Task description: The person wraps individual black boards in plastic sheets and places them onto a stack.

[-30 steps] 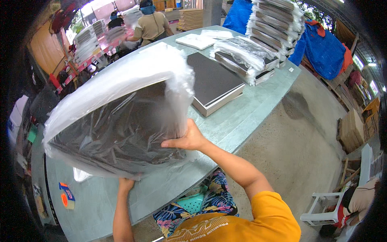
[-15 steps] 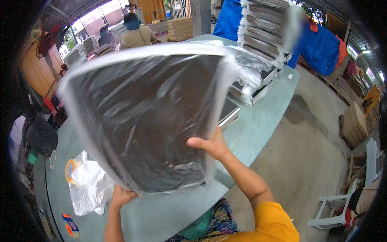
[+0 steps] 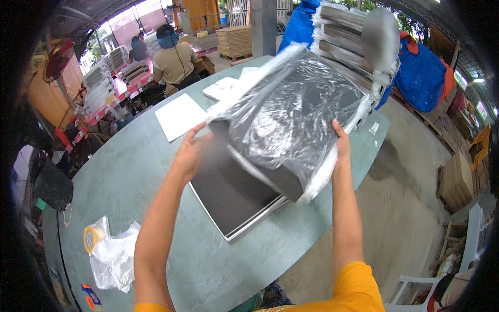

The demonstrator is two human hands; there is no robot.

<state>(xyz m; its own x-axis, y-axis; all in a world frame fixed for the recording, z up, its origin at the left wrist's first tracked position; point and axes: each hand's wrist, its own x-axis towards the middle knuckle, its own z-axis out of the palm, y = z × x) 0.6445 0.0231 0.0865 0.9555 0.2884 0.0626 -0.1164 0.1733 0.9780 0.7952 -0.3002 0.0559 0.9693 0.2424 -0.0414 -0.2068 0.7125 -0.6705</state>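
A flat black panel in clear plastic [image 3: 296, 114] is held tilted above the far right part of the green table [image 3: 130, 177]. My left hand [image 3: 188, 156] is at its left corner, fingers bent and partly blurred. On its right edge, my right hand [image 3: 341, 143] grips with the thumb over the top face. Loose, shiny plastic wrinkles across the panel and its edges. Beneath it lies a black panel with white edges [image 3: 231, 195], bare where it shows; the held panel hides its far part.
A yellow tape roll [image 3: 90, 238] and crumpled clear plastic [image 3: 117, 260] lie at the near left. A white board [image 3: 179, 117] lies farther back. Wrapped panels [image 3: 340, 44] stand stacked at the far right. A person [image 3: 174, 60] sits beyond the table.
The wrapped panel has moved away from me and to the right, from near upright to flatter. Both hands moved forward with it, uncovering the black panel and white board on the table.
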